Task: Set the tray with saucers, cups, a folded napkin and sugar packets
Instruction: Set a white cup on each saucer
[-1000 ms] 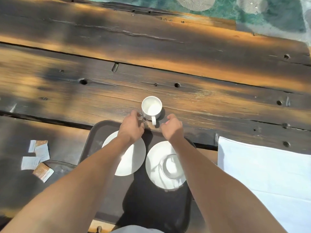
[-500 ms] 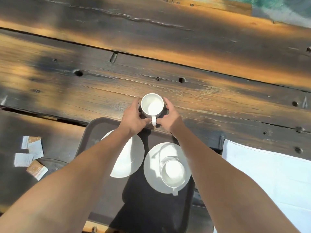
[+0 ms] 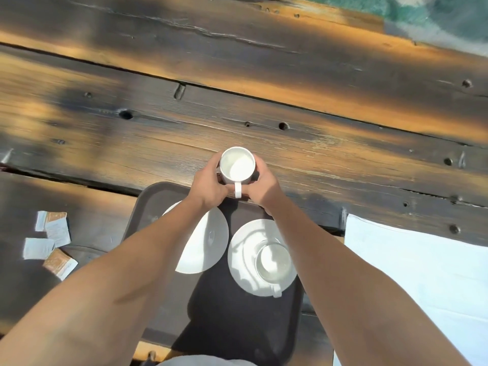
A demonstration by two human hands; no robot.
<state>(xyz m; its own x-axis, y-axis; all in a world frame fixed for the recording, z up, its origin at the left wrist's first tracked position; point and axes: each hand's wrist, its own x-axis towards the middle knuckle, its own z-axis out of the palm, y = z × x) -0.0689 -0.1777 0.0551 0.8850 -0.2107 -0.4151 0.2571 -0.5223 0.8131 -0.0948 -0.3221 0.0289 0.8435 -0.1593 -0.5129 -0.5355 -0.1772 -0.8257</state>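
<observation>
The table [image 3: 290, 107] under me is made of old dark planks, rough, with cracks, knots and small round holes, and warm orange stripes of sun lie across them. On it sits a dark tray [image 3: 148, 204] with rounded corners and a matte surface; its near edge is cut off by the bottom of the picture.

Both my hands hold one white cup [image 3: 237, 166] – a smooth, glossy, round one, empty inside, with its handle turned toward me. My left hand [image 3: 208, 190] wraps the left wall, my right hand [image 3: 262, 187] wraps the right wall, and the thumbs meet close beside the handle. The cup is at the far edge of the tray; whether its bottom touches the wood I cannot tell, because my fingers hide it.

On the tray are two flat white saucers. The left saucer [image 3: 208, 241] is bare and my left forearm covers part of it. The right saucer [image 3: 245, 249] carries a second cup [image 3: 273, 261], its handle also toward me.

Left of the tray lie several paper sugar packets [image 3: 54, 231] – white and brown, print unreadable. At right is a white napkin [image 3: 422, 273], soft cloth, cut off by the frame.
</observation>
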